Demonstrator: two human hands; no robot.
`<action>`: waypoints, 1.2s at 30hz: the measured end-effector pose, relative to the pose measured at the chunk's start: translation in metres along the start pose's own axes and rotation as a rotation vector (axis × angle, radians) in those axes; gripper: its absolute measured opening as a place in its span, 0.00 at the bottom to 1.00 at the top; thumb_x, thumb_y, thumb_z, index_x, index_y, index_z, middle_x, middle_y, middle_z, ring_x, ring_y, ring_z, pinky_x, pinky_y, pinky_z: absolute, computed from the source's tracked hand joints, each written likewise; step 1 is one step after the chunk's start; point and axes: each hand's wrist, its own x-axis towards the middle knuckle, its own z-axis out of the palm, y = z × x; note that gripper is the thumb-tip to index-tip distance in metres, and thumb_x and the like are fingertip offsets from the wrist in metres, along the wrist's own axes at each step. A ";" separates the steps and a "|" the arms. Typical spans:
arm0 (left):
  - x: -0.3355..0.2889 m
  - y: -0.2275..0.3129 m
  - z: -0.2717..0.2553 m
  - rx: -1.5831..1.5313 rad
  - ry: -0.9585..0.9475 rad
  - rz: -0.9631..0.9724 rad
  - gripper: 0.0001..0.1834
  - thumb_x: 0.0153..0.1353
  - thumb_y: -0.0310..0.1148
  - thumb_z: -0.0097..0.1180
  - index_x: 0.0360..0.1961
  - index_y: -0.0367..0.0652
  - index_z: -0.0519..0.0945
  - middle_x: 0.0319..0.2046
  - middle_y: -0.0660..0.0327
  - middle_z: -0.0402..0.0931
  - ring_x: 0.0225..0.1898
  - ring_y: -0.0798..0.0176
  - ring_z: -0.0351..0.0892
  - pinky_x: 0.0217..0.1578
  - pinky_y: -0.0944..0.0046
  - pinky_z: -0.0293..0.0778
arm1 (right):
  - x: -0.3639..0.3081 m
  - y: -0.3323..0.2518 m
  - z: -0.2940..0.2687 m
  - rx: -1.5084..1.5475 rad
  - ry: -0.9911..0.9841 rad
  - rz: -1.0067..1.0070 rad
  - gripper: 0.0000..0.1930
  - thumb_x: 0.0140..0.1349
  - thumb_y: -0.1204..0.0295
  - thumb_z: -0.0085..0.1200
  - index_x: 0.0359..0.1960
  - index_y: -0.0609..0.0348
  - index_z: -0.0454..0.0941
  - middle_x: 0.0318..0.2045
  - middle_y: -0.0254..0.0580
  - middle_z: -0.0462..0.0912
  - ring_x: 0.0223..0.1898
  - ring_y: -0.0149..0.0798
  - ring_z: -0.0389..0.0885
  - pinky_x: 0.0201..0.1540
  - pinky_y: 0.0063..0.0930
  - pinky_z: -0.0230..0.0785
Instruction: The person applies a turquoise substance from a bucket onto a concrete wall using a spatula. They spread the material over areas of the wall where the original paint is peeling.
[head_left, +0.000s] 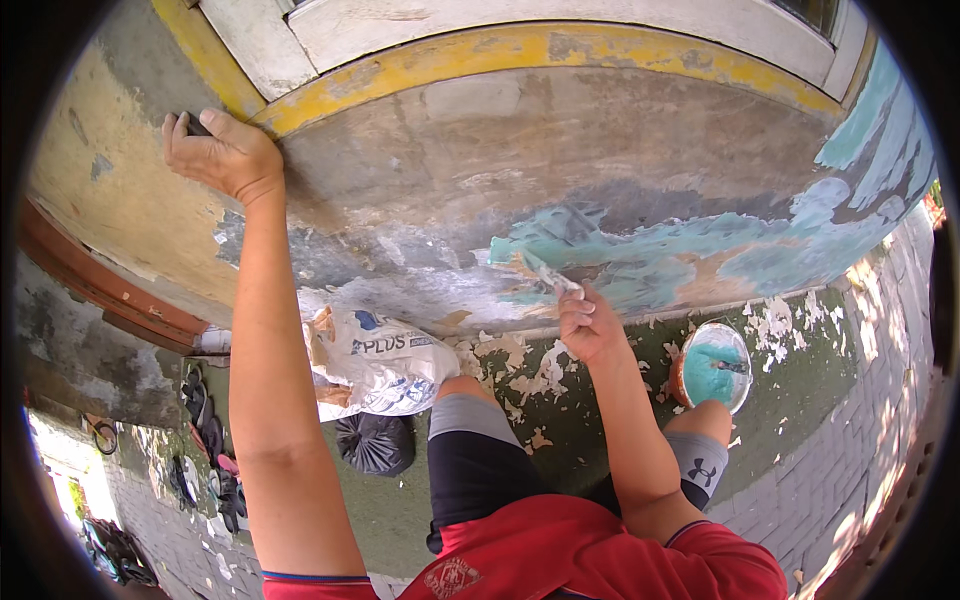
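My left hand (222, 155) is raised against the wall beside the corner of the yellow window frame. Its fingers are curled round a small dark object (197, 125), mostly hidden, whose kind I cannot make out. Lower and to the right, my right hand (588, 322) grips a putty knife (550, 274) smeared with white and teal. The blade lies at the left end of a teal coat (640, 245) spread over the worn wall (420, 180). To the right of that hand, a bucket (742, 345) of thick teal paste has a dark tool resting in it.
A white printed sack (385, 365) leans at the wall's foot, beside a black plastic bag (375, 443). Paint flakes (545, 375) litter the green ledge. Several pairs of footwear (205, 420) lie at the left. Grey paving (800, 470) runs along the right.
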 end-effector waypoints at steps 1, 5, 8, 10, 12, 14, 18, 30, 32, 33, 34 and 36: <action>-0.001 0.002 0.001 -0.003 -0.002 -0.001 0.23 0.70 0.43 0.46 0.50 0.29 0.69 0.57 0.41 0.66 0.59 0.42 0.64 0.62 0.44 0.58 | 0.002 0.004 0.002 -0.041 0.032 0.030 0.13 0.73 0.69 0.44 0.46 0.71 0.69 0.23 0.30 0.76 0.18 0.22 0.70 0.15 0.16 0.60; -0.001 0.005 0.004 -0.007 0.010 0.001 0.23 0.69 0.43 0.46 0.50 0.29 0.69 0.57 0.40 0.66 0.59 0.41 0.63 0.62 0.43 0.58 | 0.037 0.029 0.013 -0.127 0.116 0.098 0.18 0.75 0.64 0.44 0.47 0.75 0.69 0.21 0.32 0.75 0.15 0.22 0.70 0.13 0.16 0.59; 0.000 0.008 0.004 -0.007 -0.003 -0.015 0.23 0.69 0.42 0.46 0.50 0.28 0.69 0.57 0.40 0.66 0.59 0.41 0.63 0.62 0.43 0.58 | 0.053 0.023 0.022 -0.116 0.100 0.063 0.16 0.75 0.66 0.44 0.45 0.73 0.69 0.20 0.31 0.74 0.15 0.22 0.69 0.14 0.16 0.60; 0.000 0.007 0.002 0.007 -0.010 -0.005 0.24 0.69 0.42 0.46 0.51 0.27 0.69 0.57 0.40 0.66 0.59 0.41 0.63 0.62 0.43 0.58 | 0.047 0.012 0.027 -0.074 0.109 -0.023 0.13 0.73 0.68 0.47 0.42 0.71 0.69 0.20 0.28 0.73 0.15 0.21 0.68 0.14 0.15 0.60; 0.001 0.002 0.000 -0.002 -0.005 -0.009 0.24 0.69 0.42 0.46 0.50 0.27 0.69 0.57 0.40 0.66 0.59 0.41 0.63 0.62 0.44 0.58 | 0.027 0.004 0.030 -0.055 0.121 -0.073 0.13 0.74 0.68 0.45 0.42 0.71 0.69 0.19 0.28 0.72 0.15 0.21 0.68 0.14 0.15 0.60; 0.000 0.002 0.000 -0.004 -0.001 -0.011 0.24 0.68 0.42 0.47 0.50 0.27 0.69 0.57 0.40 0.66 0.59 0.41 0.63 0.62 0.44 0.58 | 0.003 0.000 0.028 -0.054 0.127 -0.103 0.13 0.74 0.68 0.44 0.43 0.70 0.68 0.19 0.28 0.71 0.15 0.22 0.67 0.14 0.14 0.60; -0.001 0.002 0.001 0.000 0.008 -0.015 0.24 0.68 0.42 0.47 0.50 0.27 0.69 0.58 0.41 0.66 0.58 0.41 0.63 0.62 0.44 0.58 | -0.005 0.012 0.019 -0.091 0.065 0.016 0.12 0.73 0.71 0.42 0.46 0.72 0.68 0.19 0.31 0.73 0.15 0.23 0.69 0.14 0.16 0.61; -0.001 -0.002 -0.003 0.011 -0.016 -0.001 0.24 0.68 0.41 0.46 0.51 0.27 0.69 0.59 0.40 0.65 0.59 0.41 0.63 0.63 0.44 0.58 | -0.016 0.003 0.036 0.089 0.037 -0.117 0.12 0.73 0.72 0.43 0.46 0.74 0.68 0.21 0.32 0.75 0.16 0.24 0.71 0.15 0.17 0.64; -0.001 0.000 -0.001 0.009 -0.012 -0.009 0.24 0.68 0.41 0.46 0.51 0.27 0.69 0.59 0.40 0.65 0.59 0.41 0.63 0.63 0.44 0.58 | -0.025 0.009 0.029 0.035 0.021 -0.087 0.13 0.74 0.71 0.43 0.45 0.74 0.68 0.21 0.32 0.75 0.16 0.24 0.71 0.15 0.16 0.65; -0.002 0.002 0.000 -0.001 -0.006 -0.018 0.24 0.68 0.41 0.46 0.51 0.27 0.69 0.59 0.40 0.65 0.59 0.41 0.63 0.63 0.44 0.58 | -0.020 0.018 0.025 0.008 0.015 -0.056 0.13 0.74 0.71 0.42 0.45 0.73 0.68 0.21 0.32 0.75 0.16 0.24 0.71 0.15 0.16 0.65; -0.003 0.003 0.001 -0.015 -0.002 -0.027 0.24 0.68 0.41 0.46 0.51 0.26 0.70 0.59 0.40 0.65 0.59 0.41 0.63 0.63 0.44 0.58 | -0.015 0.028 0.022 -0.016 0.009 -0.030 0.13 0.74 0.70 0.42 0.45 0.73 0.68 0.21 0.32 0.75 0.16 0.23 0.71 0.15 0.16 0.65; -0.003 0.006 0.002 -0.021 0.001 -0.030 0.25 0.68 0.42 0.46 0.51 0.26 0.70 0.59 0.40 0.65 0.59 0.41 0.63 0.63 0.43 0.58 | 0.010 0.045 0.023 -0.087 0.059 -0.012 0.13 0.74 0.70 0.42 0.44 0.73 0.68 0.20 0.31 0.75 0.16 0.23 0.71 0.15 0.15 0.66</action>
